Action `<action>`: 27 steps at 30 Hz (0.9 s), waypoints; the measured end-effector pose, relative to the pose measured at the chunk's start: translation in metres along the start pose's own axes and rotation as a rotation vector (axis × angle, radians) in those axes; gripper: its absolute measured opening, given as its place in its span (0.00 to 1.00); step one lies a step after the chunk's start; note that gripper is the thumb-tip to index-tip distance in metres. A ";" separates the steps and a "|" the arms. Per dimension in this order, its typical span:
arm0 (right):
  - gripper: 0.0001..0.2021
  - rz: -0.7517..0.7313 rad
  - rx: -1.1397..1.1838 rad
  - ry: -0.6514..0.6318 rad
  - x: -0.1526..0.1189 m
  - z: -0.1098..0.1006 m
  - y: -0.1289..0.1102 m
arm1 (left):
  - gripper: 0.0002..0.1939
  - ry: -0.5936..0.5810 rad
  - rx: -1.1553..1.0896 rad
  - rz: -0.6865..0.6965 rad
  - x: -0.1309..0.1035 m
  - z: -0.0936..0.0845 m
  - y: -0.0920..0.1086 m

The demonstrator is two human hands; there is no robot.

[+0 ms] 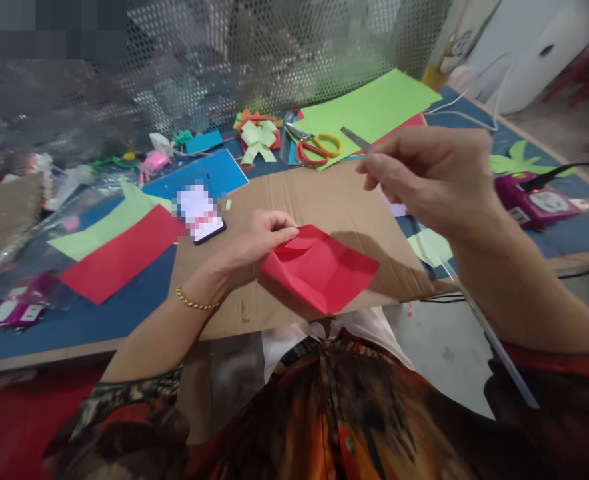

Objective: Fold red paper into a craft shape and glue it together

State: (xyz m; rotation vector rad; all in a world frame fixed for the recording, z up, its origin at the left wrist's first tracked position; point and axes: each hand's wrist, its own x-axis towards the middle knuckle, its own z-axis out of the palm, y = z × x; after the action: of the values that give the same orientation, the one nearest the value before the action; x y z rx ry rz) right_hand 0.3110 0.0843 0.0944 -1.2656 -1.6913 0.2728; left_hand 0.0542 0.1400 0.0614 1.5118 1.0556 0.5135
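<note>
My left hand (267, 233) pinches the near-left corner of a folded red sheet of paper (329, 273), thumb on top. The sheet shows creases and is held over a piece of brown cardboard (234, 293). My right hand (419, 173) is raised to the right of the paper, apart from it. Its fingers are closed round a thin, grey, flat metal tool (355, 139) whose tip points up and left; the rest is hidden in the hand, and I cannot tell its kind. A long translucent stick (499, 347) slants below my right forearm.
Beyond the cardboard lie scissors (319, 148) with yellow and orange handles, a large green sheet (374, 107) and a paper shape (258, 137). Left are a phone (209, 231), a red strip (119, 257) and a blue sheet (199, 177). A purple power socket (537, 200) with a cable stands right.
</note>
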 end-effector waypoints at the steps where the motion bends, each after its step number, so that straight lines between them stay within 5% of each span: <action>1: 0.10 -0.013 -0.040 0.037 -0.008 -0.012 -0.006 | 0.07 0.012 0.007 0.002 -0.001 0.001 -0.001; 6: 0.06 0.015 -0.191 0.148 -0.054 -0.057 -0.009 | 0.09 0.047 -0.046 -0.034 -0.004 0.002 -0.001; 16: 0.10 0.247 -0.511 0.594 -0.130 -0.108 0.053 | 0.16 0.158 -0.096 -0.180 -0.001 0.007 0.011; 23: 0.11 0.292 -0.795 0.661 -0.133 -0.128 0.072 | 0.23 0.125 0.084 -0.084 0.011 -0.003 0.011; 27: 0.12 0.260 -0.790 0.582 -0.121 -0.126 0.069 | 0.21 0.112 0.135 -0.032 0.013 -0.005 0.009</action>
State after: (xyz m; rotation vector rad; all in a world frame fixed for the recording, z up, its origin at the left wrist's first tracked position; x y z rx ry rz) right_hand 0.4513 -0.0296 0.0451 -1.9053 -1.1342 -0.6289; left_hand 0.0590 0.1542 0.0679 1.5963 1.2203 0.5174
